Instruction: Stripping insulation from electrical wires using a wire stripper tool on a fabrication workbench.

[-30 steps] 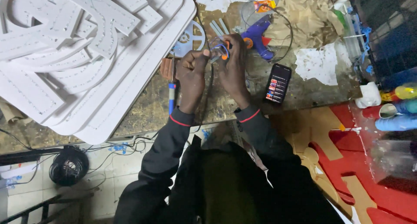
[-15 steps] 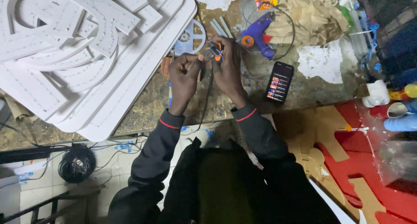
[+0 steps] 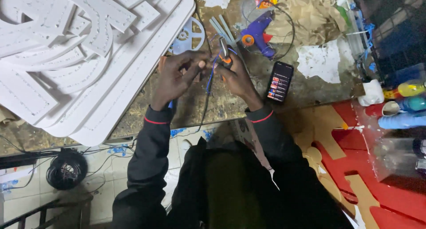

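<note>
In the head view, orange-handled pliers (image 3: 224, 51) are gripped in the right hand (image 3: 237, 76) over the workbench (image 3: 195, 105), while a blue wire (image 3: 211, 73) is pinched by the left hand (image 3: 175, 76), beside a purple glue gun (image 3: 257, 33) and a phone (image 3: 279, 81).

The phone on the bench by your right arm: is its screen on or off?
On. The phone lies flat, face up on the workbench, and its screen is lit with rows of small coloured tiles.
</note>
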